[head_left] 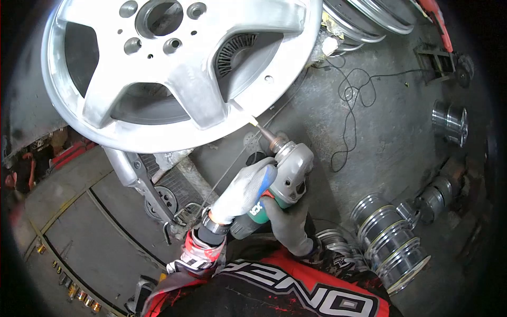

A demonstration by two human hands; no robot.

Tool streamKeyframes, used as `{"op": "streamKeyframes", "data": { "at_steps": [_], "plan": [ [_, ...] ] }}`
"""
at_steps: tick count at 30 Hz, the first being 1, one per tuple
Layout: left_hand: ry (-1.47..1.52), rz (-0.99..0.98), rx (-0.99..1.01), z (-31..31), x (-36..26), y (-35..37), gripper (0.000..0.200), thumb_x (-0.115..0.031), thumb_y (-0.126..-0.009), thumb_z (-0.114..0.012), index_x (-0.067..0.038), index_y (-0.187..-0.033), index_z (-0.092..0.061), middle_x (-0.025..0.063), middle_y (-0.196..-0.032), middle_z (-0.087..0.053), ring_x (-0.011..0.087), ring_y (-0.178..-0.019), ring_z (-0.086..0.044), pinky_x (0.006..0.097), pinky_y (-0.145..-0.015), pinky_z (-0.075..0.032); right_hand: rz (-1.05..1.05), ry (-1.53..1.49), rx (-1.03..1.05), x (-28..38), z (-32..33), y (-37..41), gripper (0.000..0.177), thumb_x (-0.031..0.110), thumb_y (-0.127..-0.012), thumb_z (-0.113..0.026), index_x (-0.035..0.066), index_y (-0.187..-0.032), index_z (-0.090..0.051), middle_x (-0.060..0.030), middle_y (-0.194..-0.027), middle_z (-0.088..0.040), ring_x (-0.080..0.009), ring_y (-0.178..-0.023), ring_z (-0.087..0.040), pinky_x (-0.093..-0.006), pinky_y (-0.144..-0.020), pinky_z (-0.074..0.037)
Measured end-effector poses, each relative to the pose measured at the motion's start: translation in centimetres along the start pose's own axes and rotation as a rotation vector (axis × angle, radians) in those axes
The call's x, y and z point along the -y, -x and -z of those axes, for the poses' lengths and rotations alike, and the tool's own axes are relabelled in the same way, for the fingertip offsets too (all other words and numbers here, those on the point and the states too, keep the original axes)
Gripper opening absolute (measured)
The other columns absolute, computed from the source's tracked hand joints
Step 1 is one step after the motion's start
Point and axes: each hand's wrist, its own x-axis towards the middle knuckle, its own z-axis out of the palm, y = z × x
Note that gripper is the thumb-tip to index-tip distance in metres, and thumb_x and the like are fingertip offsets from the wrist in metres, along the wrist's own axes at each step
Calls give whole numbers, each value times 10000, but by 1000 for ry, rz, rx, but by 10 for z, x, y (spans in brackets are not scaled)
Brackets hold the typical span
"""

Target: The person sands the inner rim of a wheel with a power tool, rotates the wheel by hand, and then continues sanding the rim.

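A green-and-grey angle grinder (292, 171) is held in front of my body in both gloved hands. My left hand (244, 189), in a white glove with a blue patch, wraps round it near the grey gear head. Closed on the green body from the other side is my right hand (290, 224), in a grey glove. A long narrow spindle (265, 133) extends from the grinder head, and its pale tip lies at the rim beside a spoke. The silver alloy wheel (185, 95) is large, with wide spokes and a matt, sanded-looking face.
A metal stand (134, 174) supports the wheel from below. Stacked shiny rims (388, 238) stand at the lower right, with another rim (449, 124) farther off. A black cable (346, 127) loops across the floor. More wheels (364, 21) lean at the top right.
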Motion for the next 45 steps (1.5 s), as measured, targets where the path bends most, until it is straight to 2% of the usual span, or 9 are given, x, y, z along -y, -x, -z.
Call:
{"op": "streamKeyframes", "data": {
  "at_steps": [6,8,9,15,26,30,38,40,45],
  "plan": [
    [83,114,96,-1,-9,-30,319,-207,-1085,-517,57,-1247,-593,280,-1226,-642,480,-1043,-627,459,-896,-516,-87,-59,-37,4,5,-6,932,86,-804,-878,-19,-1528,-301,-144,-1391,-534,-232,-1271,-572,-397,-1098,-467],
    [51,-80,-15,-8,4,-32,379,-278,-1102,-506,59,-1253,-594,275,-1180,-656,478,-1055,-619,459,-909,-508,-61,-167,-81,5,3,-11,940,81,-807,-879,-22,-1535,-294,-148,-1403,-531,-233,-1280,-569,-392,-1098,-465],
    [204,227,90,-1,-12,-38,438,-330,-1106,-502,58,-1287,-596,275,-1200,-669,469,-1113,-623,458,-951,-506,-62,-169,-81,2,2,-10,940,81,-807,-879,-22,-1535,-294,-148,-1403,-531,-233,-1280,-569,-392,-1098,-465],
    [427,436,47,3,-6,-3,443,-309,-1114,-480,79,-1298,-589,285,-1236,-665,453,-1161,-634,460,-972,-503,-39,11,56,-10,-4,5,1036,85,-786,-896,-19,-1566,-223,-171,-1456,-491,-241,-1325,-544,-396,-1115,-454],
    [15,77,83,1,-17,29,323,-197,-1041,-522,62,-1223,-584,331,-1272,-609,503,-976,-639,516,-814,-537,-90,29,92,-19,7,42,1101,89,-766,-901,-2,-1573,-158,-182,-1485,-435,-277,-1385,-489,-432,-1161,-413],
    [275,346,67,10,-20,-3,412,-297,-1108,-463,66,-1269,-575,298,-1184,-646,486,-1041,-621,463,-900,-504,-57,62,70,-7,-3,16,1050,70,-785,-887,-6,-1566,-190,-166,-1463,-467,-255,-1356,-514,-410,-1147,-426],
    [333,400,104,12,-22,-4,382,-287,-1099,-478,55,-1226,-589,284,-1170,-640,477,-1034,-630,467,-857,-505,-96,-76,16,-11,-6,20,1044,43,-799,-863,14,-1589,-181,-160,-1474,-459,-236,-1363,-506,-393,-1137,-437],
    [64,70,114,8,-12,13,271,-163,-1060,-555,57,-1215,-589,284,-1248,-628,470,-982,-651,464,-822,-545,-105,-71,6,-16,-2,31,1055,40,-797,-859,9,-1593,-167,-165,-1480,-451,-241,-1375,-499,-396,-1142,-435],
    [43,89,5,0,-19,8,278,-129,-1021,-590,53,-1232,-591,290,-1259,-627,476,-1023,-645,468,-850,-549,-97,-114,50,-5,3,20,1029,43,-800,-852,-4,-1581,-184,-165,-1468,-465,-246,-1359,-516,-406,-1139,-442]
  ]
}}
